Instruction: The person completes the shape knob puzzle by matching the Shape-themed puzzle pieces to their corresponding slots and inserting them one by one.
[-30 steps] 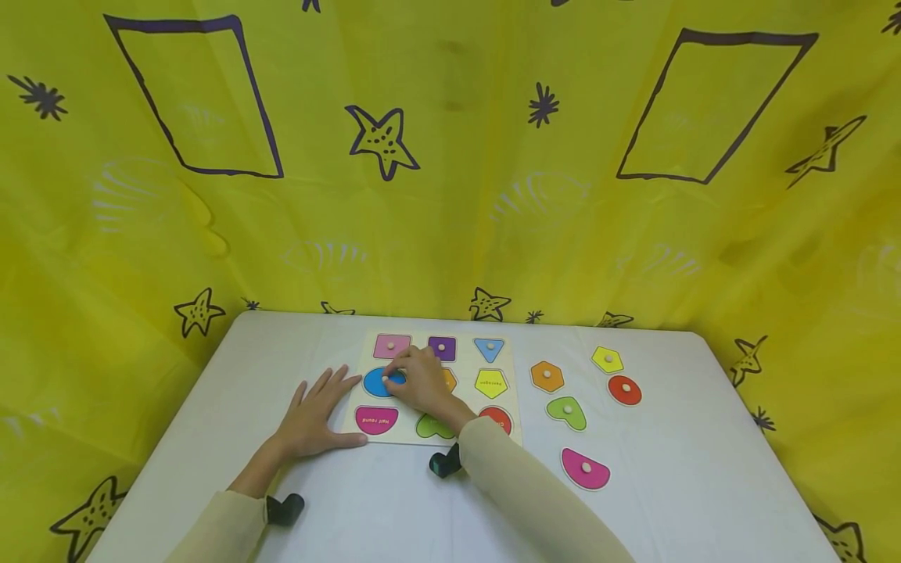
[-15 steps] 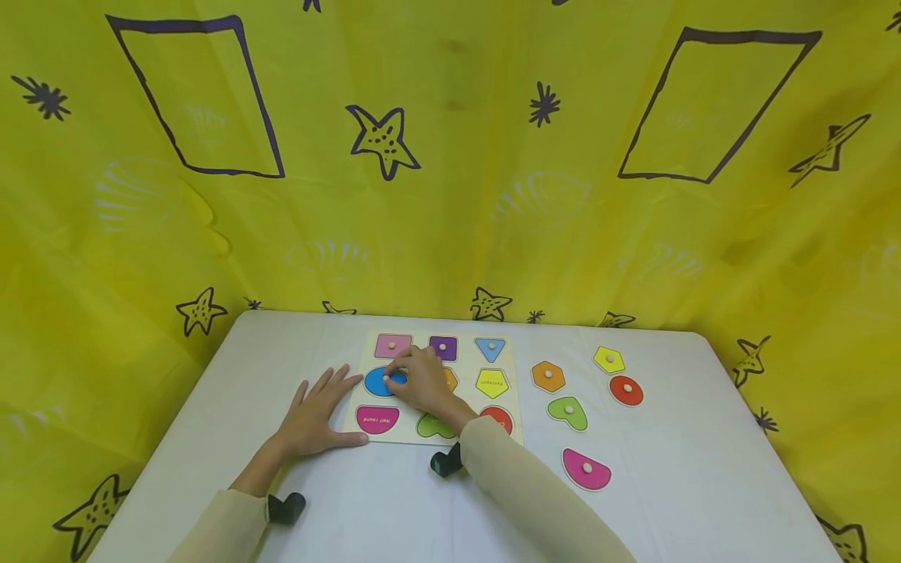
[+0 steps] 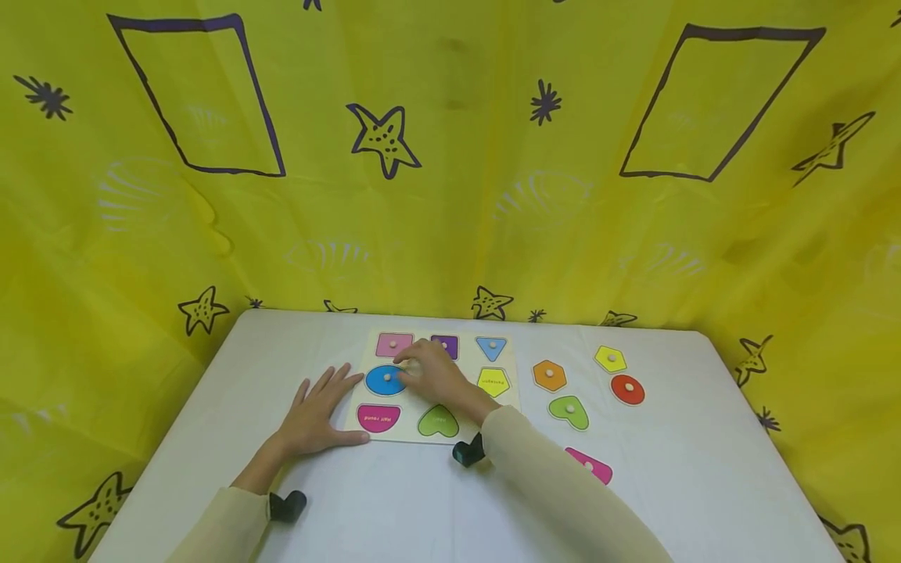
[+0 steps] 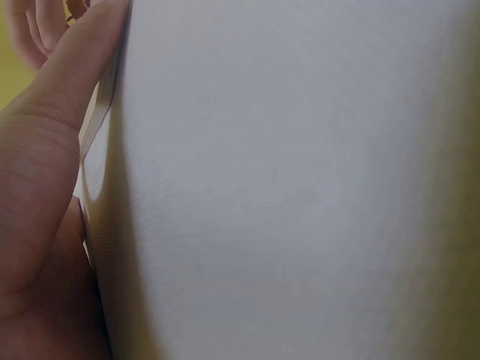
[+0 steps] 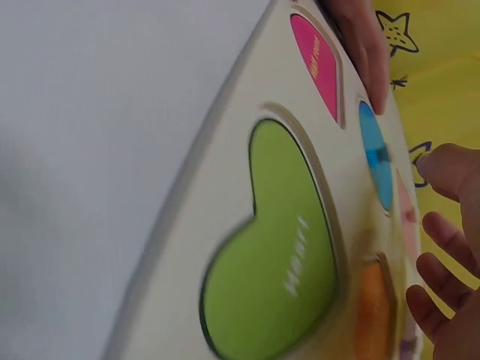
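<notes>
A shape puzzle board (image 3: 410,407) lies on the white table. The blue oval piece (image 3: 376,381) sits in its slot at the board's left, its knob uncovered. Just right of that knob, my right hand (image 3: 443,377) hovers over the board with loosely bent fingers, holding nothing. It covers the hexagon slot in the head view; the right wrist view shows that orange slot (image 5: 373,307). My left hand (image 3: 313,418) lies spread, fingertips and thumb at the board's left edge. Pink rectangle (image 3: 385,344), purple square (image 3: 451,344) and blue triangle (image 3: 487,343) pieces fill the far row.
Loose knobbed pieces lie right of the board: an orange hexagon (image 3: 545,381), green heart (image 3: 563,418), yellow pentagon (image 3: 605,355), red circle (image 3: 622,395) and magenta half round (image 3: 601,471), partly behind the right sleeve. A yellow curtain (image 3: 450,195) hangs beyond the table.
My right hand has let go of the blue oval's knob and moved slightly right. The oval stays in its slot. The left hand keeps its place.
</notes>
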The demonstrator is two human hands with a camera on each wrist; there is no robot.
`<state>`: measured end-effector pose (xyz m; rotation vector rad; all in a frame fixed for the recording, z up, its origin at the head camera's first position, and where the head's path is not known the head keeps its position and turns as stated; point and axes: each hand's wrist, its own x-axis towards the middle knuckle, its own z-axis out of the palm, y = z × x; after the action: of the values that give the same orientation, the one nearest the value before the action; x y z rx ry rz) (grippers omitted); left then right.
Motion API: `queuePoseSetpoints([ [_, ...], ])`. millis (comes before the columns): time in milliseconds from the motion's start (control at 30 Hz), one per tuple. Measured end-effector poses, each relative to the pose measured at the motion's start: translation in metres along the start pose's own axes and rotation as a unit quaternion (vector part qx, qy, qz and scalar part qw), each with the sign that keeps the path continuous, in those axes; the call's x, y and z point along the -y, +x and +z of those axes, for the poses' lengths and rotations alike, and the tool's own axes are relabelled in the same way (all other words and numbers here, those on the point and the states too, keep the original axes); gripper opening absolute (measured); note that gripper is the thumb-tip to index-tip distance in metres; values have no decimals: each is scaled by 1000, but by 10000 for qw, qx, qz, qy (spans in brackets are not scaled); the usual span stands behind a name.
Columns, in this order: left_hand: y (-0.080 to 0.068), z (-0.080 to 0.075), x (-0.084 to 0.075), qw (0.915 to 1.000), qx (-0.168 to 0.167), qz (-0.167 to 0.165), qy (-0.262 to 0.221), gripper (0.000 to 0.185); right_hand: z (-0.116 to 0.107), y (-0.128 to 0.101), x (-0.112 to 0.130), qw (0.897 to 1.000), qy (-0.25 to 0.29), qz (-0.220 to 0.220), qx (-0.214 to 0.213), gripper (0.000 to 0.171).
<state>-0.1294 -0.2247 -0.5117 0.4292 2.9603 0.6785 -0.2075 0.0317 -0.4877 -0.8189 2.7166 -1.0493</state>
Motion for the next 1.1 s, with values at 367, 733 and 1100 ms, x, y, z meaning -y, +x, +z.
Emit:
queuePoseSetpoints([
  [367, 4, 1, 0, 9998, -90, 174, -76, 107, -52, -22, -26, 9994, 210, 5, -290, 24],
  [733, 5, 7, 2, 9998, -66, 153, -73, 108, -99, -63, -71, 9962, -78, 109, -855, 24],
  [1100, 3, 6, 5, 9999, -62, 90, -34, 108, -128, -103, -116, 9862, 126, 1353, -946, 30],
])
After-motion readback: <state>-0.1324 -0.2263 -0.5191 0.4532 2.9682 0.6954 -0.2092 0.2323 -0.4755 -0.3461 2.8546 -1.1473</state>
